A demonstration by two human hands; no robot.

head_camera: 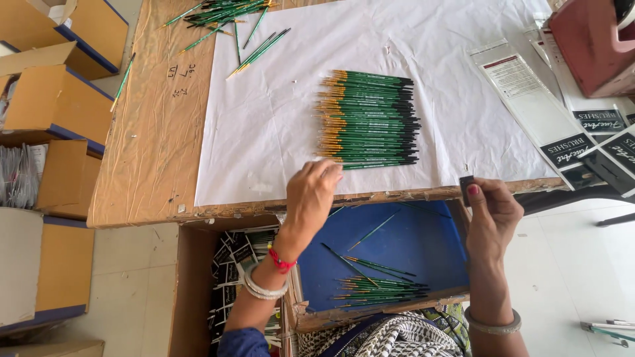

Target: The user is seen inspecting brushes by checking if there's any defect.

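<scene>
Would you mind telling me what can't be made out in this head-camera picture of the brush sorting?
- Left hand: its fingertips curl over the near end of the brush row, so whether they grip a brush is hidden.
- Right hand: the small dark object it pinches is mostly covered by the fingers.
- Red container: cut off by the top right edge.
- Brush bristles: too small to tell shape.

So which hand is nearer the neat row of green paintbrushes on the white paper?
Left. The left hand reaches the near end of the row of green paintbrushes; the right hand sits off to the right at the table edge, pinching a small dark piece.
</scene>
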